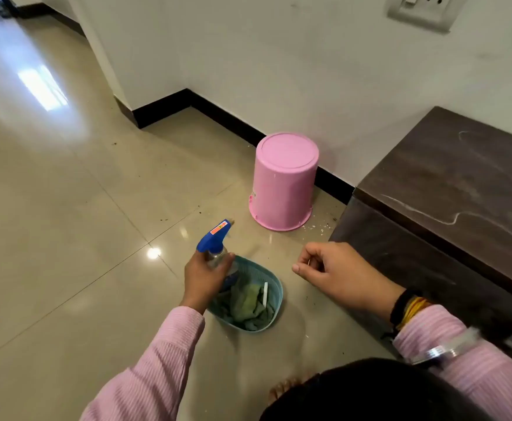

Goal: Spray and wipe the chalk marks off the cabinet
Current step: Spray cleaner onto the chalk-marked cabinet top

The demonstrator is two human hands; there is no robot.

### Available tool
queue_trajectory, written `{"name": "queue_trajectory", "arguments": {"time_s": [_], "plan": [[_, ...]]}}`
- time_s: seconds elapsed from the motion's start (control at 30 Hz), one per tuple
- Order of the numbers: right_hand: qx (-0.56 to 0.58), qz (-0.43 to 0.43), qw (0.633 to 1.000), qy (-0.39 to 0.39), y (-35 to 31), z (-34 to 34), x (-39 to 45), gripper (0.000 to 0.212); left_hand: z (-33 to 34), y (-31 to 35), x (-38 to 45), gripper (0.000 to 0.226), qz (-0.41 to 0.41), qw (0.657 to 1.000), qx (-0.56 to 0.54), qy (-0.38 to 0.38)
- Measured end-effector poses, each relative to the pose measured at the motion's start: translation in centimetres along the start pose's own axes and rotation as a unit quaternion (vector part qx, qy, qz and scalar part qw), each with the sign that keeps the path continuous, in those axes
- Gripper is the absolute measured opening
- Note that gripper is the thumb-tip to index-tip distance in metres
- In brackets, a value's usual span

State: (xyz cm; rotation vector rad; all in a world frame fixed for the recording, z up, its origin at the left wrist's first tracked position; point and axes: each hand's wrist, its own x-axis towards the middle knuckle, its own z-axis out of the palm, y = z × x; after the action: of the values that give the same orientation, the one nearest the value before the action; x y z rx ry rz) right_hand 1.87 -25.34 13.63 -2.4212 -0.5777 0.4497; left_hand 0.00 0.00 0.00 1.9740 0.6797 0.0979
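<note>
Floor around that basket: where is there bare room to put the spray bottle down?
Bare tile lies left of the teal basket, and between it and the upturned pink bucket. The basket is crowded with a cloth and a chalk stick. Crumbs litter the cabinet's foot.

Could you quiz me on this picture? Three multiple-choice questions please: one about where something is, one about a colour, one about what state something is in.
1. Where does the green cloth lie?
A. on the cabinet
B. in the blue basket
C. under the bucket

2. What colour is the upturned bucket?
A. pink
B. yellow
C. black

3. What is the left hand doing?
A. resting flat on the floor
B. wiping the cabinet
C. gripping the spray bottle

Answers: 1 B, the cloth is bunched inside the basket beside a white stick. 2 A, its base and sides are pink. 3 C, the fingers wrap round the bottle's neck, while chalk marks still show on the cabinet.
</note>
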Motion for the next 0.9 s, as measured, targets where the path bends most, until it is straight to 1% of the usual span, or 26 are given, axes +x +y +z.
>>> {"name": "queue_trajectory", "arguments": {"time_s": [0.13, 0.17, 0.2, 0.27, 0.33, 0.4, 0.43, 0.5, 0.6, 0.7, 0.77, 0.83, 0.9], "plan": [[-0.002, 0.000, 1.000, 0.022, 0.2, -0.6, -0.5, 0.019, 0.7, 1.4, 0.1, 0.017, 0.030, 1.000, -0.003, -0.002], [0.001, -0.009, 1.000, 0.024, 0.2, -0.7, -0.6, 0.017, 0.9, 1.6, 0.0, 0.015, 0.043, 0.999, -0.005, 0.000], [0.004, -0.011, 1.000, 0.028, 0.1, -1.2, -0.8, 0.015, 0.9, 2.2, -0.5, 0.017, 0.056, 0.998, 0.000, 0.005], [0.012, -0.019, 0.999, 0.037, -0.1, -2.2, -1.3, 0.010, 0.7, 3.8, -1.7, 0.023, 0.109, 0.993, 0.025, 0.023], [0.021, -0.030, 0.998, 0.046, -0.7, -3.3, -1.8, 0.011, 0.2, 6.1, -2.9, 0.037, 0.190, 0.980, 0.036, 0.042], [0.035, -0.047, 0.996, 0.066, -1.8, -4.9, -2.6, 0.015, -0.4, 9.8, -4.4, 0.048, 0.259, 0.965, 0.003, 0.040], [0.037, -0.058, 0.994, 0.086, -2.5, -5.9, -3.1, 0.017, -0.8, 12.1, -5.4, 0.049, 0.282, 0.959, -0.017, 0.034], [0.034, -0.078, 0.988, 0.132, -3.9, -8.2, -4.5, 0.020, -1.6, 17.0, -7.9, 0.040, 0.324, 0.944, -0.056, 0.008], [0.023, -0.099, 0.976, 0.192, -5.9, -12.1, -8.1, 0.022, -2.4, 23.7, -12.1, 0.013, 0.376, 0.913, -0.148, -0.049], [0.004, -0.107, 0.966, 0.236, -7.8, -15.6, -12.1, 0.024, -3.0, 29.0, -16.0, 0.035, 0.422, 0.871, -0.224, -0.112], [-0.010, -0.111, 0.959, 0.260, -8.7, -17.7, -15.1, 0.023, -3.3, 32.6, -19.3, 0.044, 0.440, 0.843, -0.258, -0.169], [-0.019, -0.111, 0.953, 0.282, -9.2, -19.4, -17.7, 0.023, -3.1, 35.7, -22.1, 0.043, 0.453, 0.826, -0.270, -0.199], [-0.007, -0.103, 0.950, 0.294, -9.6, -20.7, -20.4, 0.036, -2.7, 38.4, -24.7, 0.032, 0.467, 0.826, -0.252, -0.190]]}}
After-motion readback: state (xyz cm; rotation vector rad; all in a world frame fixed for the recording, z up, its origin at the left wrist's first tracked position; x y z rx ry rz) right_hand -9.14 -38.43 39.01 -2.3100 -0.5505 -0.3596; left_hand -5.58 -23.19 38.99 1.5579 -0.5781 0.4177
